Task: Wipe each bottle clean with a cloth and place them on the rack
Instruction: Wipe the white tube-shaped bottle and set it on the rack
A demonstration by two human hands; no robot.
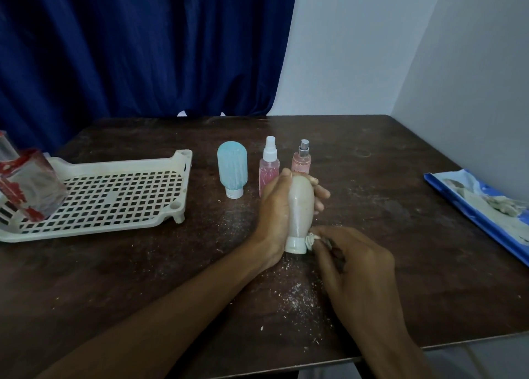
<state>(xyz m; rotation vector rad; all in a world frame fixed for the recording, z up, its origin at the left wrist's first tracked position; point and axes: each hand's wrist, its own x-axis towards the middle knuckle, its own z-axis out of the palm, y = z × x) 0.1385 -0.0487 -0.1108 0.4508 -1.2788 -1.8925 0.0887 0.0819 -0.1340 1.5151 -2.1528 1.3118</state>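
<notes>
A beige bottle (300, 206) stands cap-down on the dark table (143, 278). My left hand (276, 215) grips its body from the left, fingers wrapped behind it. My right hand (355, 261) pinches a small white cloth (311, 239) against the bottle's cap. Behind stand a light blue bottle (232, 169), cap down, a pink spray bottle (269, 168) and a second pink spray bottle (302, 159) partly hidden by my left hand. A white perforated rack (114, 195) lies at the left, holding a clear bottle with red marks (27, 186).
White crumbs are scattered on the table around and in front of the beige bottle. A blue and white packet (486, 209) lies at the table's right edge. A blue curtain (143, 49) hangs behind; a white wall stands at the right.
</notes>
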